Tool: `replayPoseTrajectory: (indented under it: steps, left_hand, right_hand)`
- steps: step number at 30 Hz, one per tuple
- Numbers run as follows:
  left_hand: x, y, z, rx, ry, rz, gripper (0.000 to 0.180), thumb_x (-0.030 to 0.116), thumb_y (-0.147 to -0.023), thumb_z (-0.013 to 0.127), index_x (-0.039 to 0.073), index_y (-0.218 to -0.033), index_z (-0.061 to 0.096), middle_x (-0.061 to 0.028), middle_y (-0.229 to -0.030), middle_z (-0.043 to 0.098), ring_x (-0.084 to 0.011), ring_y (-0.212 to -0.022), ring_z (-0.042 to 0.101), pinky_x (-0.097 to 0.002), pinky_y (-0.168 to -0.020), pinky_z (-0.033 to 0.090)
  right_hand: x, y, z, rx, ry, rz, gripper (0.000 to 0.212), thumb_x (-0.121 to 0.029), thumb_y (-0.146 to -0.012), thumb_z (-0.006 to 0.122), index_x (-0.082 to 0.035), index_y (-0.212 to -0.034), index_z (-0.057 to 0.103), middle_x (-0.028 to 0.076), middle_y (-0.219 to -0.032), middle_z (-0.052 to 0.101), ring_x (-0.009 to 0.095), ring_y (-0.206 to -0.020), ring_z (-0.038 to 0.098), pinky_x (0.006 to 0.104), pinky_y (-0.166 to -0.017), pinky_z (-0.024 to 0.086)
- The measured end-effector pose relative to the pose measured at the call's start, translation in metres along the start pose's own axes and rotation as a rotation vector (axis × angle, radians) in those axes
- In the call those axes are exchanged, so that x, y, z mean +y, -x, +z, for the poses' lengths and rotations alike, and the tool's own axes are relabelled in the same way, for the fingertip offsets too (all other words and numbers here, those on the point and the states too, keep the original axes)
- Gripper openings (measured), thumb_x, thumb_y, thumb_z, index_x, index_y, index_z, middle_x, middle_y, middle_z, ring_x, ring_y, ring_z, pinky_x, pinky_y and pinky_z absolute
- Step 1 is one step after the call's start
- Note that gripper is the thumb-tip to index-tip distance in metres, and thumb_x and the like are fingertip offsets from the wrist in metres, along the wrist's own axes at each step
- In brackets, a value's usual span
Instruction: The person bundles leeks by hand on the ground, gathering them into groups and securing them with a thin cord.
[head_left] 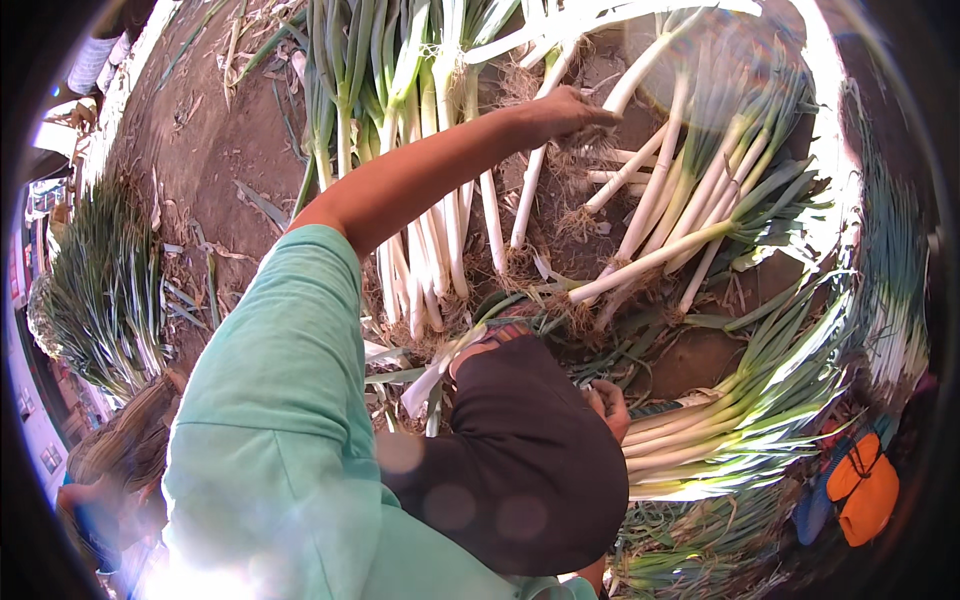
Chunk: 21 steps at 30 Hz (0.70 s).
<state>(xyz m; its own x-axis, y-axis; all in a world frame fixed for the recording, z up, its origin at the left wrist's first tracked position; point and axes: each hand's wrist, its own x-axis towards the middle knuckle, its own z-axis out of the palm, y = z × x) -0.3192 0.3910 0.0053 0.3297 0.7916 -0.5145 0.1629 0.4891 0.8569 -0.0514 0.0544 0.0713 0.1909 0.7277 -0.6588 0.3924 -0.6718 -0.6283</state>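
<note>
My left arm, in a mint green sleeve, reaches up and across to the right. At its end my left hand [563, 113] is closed at the root end of a thick white leek [640, 75], whose upper part slants up to the right. Part of that grip is hidden by the hand itself. Beside my dark-clothed knee [530, 450], my right hand [608, 408] has its fingers curled; what they hold, if anything, I cannot make out. Close to the right hand lies a bundle of leeks [700, 430], white stalks toward me and green leaves to the right.
Leeks [425, 200] lie in a row beyond my left arm, more loose leeks [690, 190] at the right. Green bundles stand at the far left [105, 285] and far right [895, 290]. An orange item [865, 490] sits at lower right. Leaf scraps litter the brown ground [200, 120].
</note>
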Motion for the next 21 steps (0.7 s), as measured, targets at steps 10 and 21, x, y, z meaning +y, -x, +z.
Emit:
replayPoseTrajectory:
  steps: [10, 21]
  left_hand:
    - [-0.049, 0.145, 0.115, -0.511, -0.14, 0.23, 0.043, 0.034, -0.089, 0.062, -0.004, -0.109, 0.055, -0.0163, -0.093, 0.065, -0.0187, -0.083, 0.062, -0.0322, -0.07, 0.051]
    - [-0.06, -0.073, -0.136, 0.744, -1.483, 0.031, 0.038, 0.028, -0.083, 0.06, 0.006, -0.114, 0.057, -0.0139, -0.102, 0.059, -0.0283, -0.094, 0.058, -0.0426, -0.078, 0.046]
  right_hand:
    - [-0.118, -0.099, 0.03, -0.178, -0.61, -0.062, 0.027, -0.019, -0.092, 0.054, 0.0, -0.11, 0.053, 0.009, -0.092, 0.061, 0.016, -0.084, 0.058, 0.0283, -0.077, 0.047]
    - [-0.085, -0.011, 0.017, 0.265, -0.246, -0.205, 0.026, -0.005, -0.089, 0.055, 0.002, -0.113, 0.045, 0.005, -0.08, 0.054, 0.006, -0.059, 0.049, 0.0193, -0.05, 0.04]
